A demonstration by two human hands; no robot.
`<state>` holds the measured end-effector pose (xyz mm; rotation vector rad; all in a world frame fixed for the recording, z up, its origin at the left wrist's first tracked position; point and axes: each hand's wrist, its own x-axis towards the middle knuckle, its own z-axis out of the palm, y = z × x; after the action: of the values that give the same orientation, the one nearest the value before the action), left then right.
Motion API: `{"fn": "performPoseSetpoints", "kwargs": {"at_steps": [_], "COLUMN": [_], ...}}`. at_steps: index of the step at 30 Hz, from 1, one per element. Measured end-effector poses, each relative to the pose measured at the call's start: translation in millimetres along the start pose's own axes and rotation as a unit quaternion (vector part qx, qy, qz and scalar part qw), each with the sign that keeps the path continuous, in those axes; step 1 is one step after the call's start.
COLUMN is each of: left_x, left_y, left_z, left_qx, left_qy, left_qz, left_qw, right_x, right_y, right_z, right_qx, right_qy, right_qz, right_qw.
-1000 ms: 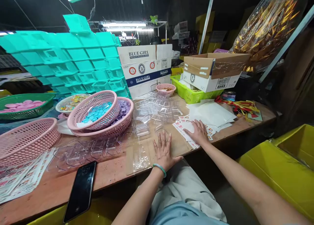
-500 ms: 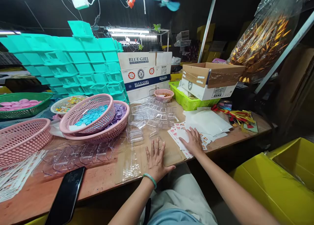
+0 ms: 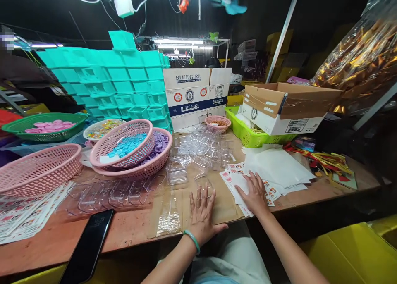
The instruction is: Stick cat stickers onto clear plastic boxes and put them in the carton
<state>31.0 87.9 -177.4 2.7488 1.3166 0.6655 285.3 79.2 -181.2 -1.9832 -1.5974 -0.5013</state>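
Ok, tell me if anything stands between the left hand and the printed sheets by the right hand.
Nothing visible stands between the left hand and the near side of the printed sheets; only flat cardboard lies there. The right hand covers part of the sheets.

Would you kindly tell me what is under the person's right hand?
Printed sheets lie under the right hand, showing on both sides of it. Whatever the hand itself covers is hidden, so I cannot tell how many sheets there are.
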Motion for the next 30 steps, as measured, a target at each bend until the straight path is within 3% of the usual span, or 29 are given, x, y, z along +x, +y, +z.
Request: {"fn": "performPoseSetpoints", "kwargs": {"at_steps": [19, 30], "left_x": [-3.7, -1.6], "left_y": [-8.9, -6.1], "left_z": [12.3, 5.3], "left_qx": [0.011, 0.011], "left_qy": [0.007, 0.004], "left_qz": [0.003, -0.001], "left_qw": [1.000, 1.000], "right_x": [-2.7, -1.6], "right_y": [6.4, 4.5], "right_z": [10.9, 9.8], "right_qx": [0.019, 0.021], "right_qy": [0.038, 0.026], "right_qz": [-0.017, -0.008], "right_qw": [0.999, 0.999]}}
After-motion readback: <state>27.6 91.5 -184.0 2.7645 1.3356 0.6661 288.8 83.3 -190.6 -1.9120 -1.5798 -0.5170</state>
